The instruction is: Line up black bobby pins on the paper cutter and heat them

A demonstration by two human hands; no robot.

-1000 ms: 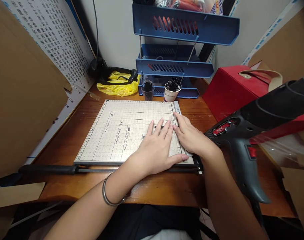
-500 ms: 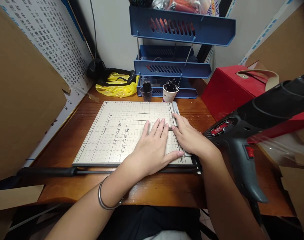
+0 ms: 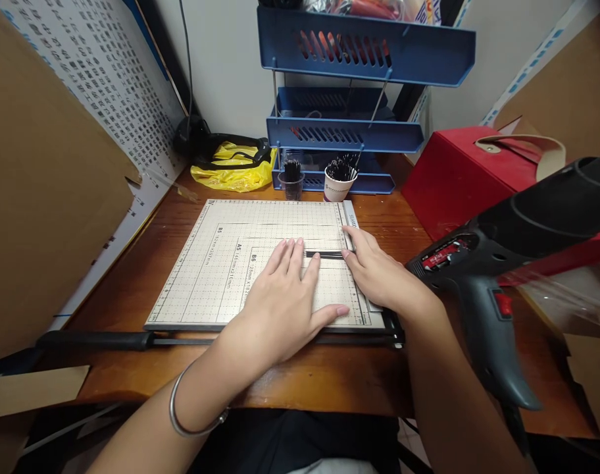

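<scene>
From here I see far cups (image 3: 336,190) of black strands (image 3: 341,170), a straight black bundle (image 3: 330,255), left hand (image 3: 286,296) spread, right hand (image 3: 383,271) unclear in grip.

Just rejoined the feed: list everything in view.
Table: one, brown, centre
Trimmer: one, cream, on table
Strands: several, black, on trimmer
Cups: two, clear and white, behind trimmer
Sticks: many, black, in cups
Rack: one, blue, back centre
Packets: several, mixed colours, atop rack
Bag: one, yellow, back left
Frame: one, black, on bag
Box: one, red, right
Tool: one, black and grey, right
Printed sheeting: count unclear, white, left
Cardboard: several, brown, both sides
Bracelet: one, silver, left wrist
Left hand: one, bare, on trimmer
Right hand: one, bare, at strands' right end
</scene>
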